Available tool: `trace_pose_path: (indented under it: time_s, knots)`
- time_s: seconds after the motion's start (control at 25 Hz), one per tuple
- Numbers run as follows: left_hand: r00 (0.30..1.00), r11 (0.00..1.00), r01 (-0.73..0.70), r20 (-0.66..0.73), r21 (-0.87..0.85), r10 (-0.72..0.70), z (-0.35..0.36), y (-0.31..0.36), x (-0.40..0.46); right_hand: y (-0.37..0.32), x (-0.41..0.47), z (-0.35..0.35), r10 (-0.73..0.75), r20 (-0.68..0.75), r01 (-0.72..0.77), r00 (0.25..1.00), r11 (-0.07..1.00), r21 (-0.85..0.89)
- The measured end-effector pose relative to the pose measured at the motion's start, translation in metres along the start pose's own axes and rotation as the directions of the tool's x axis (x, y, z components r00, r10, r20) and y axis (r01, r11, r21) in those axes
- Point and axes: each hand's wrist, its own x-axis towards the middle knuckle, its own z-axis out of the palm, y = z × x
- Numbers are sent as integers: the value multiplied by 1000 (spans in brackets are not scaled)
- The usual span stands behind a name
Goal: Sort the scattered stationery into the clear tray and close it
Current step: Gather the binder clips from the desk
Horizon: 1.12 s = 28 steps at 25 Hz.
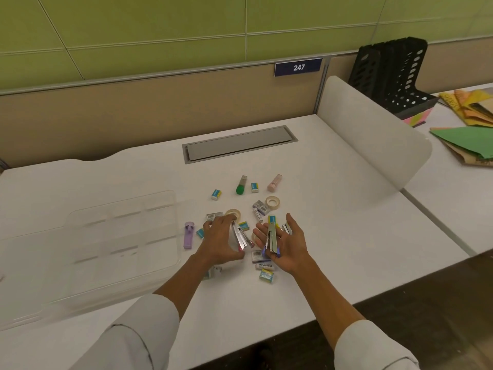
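Right hand point(284, 244) lies open, palm up, a stapler point(272, 239) resting on it; left hand point(220, 240) grips another stapler point(240, 237). White tabletop point(333, 236), green wall point(160, 28), sign 247 point(298, 67); tray point(88, 249) left.

White table point(333, 222) with a grey cable hatch point(238, 145) set into it near the back. Clear tray point(120, 236) sits on the left side, lid open flat toward the near-left edge. Right of it, a scatter of small stuff: a purple tube point(189, 235) just beside the tray, a green-capped tube point(241, 185) and a pink one point(274, 182) further back, two tape rolls point(273, 202), a few little erasers point(216, 194), staple boxes point(260, 204) and an eraser point(266, 275) nearest the front edge. Frosted divider point(373, 145) stands along the right edge.
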Motion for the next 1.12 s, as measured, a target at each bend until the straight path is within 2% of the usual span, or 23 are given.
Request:
trace_pose_path:
  time_s: [0.12, 0.24, 0.48, 0.68, 0.92, 1.12]
  knots:
    - [993, 991, -106, -59, -87, 101, -12, 11, 4, 0, -1, 0, -27, -32, 25, 999, 997, -71]
    - [979, 972, -193, 37, -134, 200, -23, 42, 10, -3, -5, -4, -10, -15, 8, 1000, 991, -135]
    - [937, 962, -212, 242, -175, 250, -16, 64, 28, -24, -20, -29, 59, 118, -38, 991, 985, -168]
    - [911, 943, -217, 294, -252, 289, -11, 82, 37, -35, -29, -44, 36, 131, -15, 991, 987, -160]
    - [874, 944, -246, 371, -222, 315, 0, 90, 44, -46, -30, -52, 35, 71, -19, 997, 977, -212]
    - [829, 946, -288, 455, -150, 324, 4, 93, 56, -48, -36, -55, -48, 9, 48, 999, 940, -339]
